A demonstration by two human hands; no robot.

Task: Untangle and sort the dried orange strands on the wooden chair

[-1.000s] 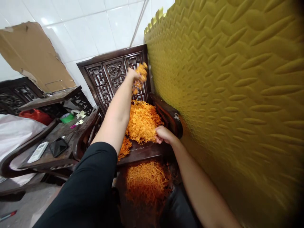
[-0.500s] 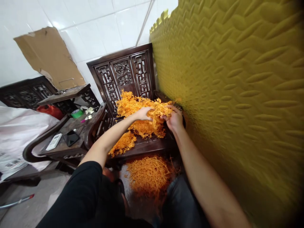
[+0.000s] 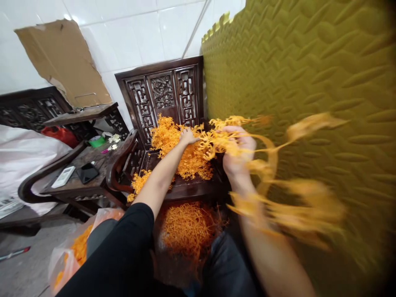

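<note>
Carved chair [image 3: 192, 191]: left fingers [image 3: 186, 133] loosely spread at orange heap [image 3: 193, 165], right fingers [image 3: 236, 130] pinching loose strands [image 3: 221, 142].

Heaped in frilly orange clumps [image 3: 194, 163] on the chair [image 3: 198, 191], tangled beneath in thin stalks [image 3: 188, 227]. Fans from the right hand [image 3: 236, 163] in blurred strands [image 3: 303, 210].

No text, number or sign is readable; the small dark marks on the large white plastic sack [image 3: 27, 159] are too blurred.
</note>
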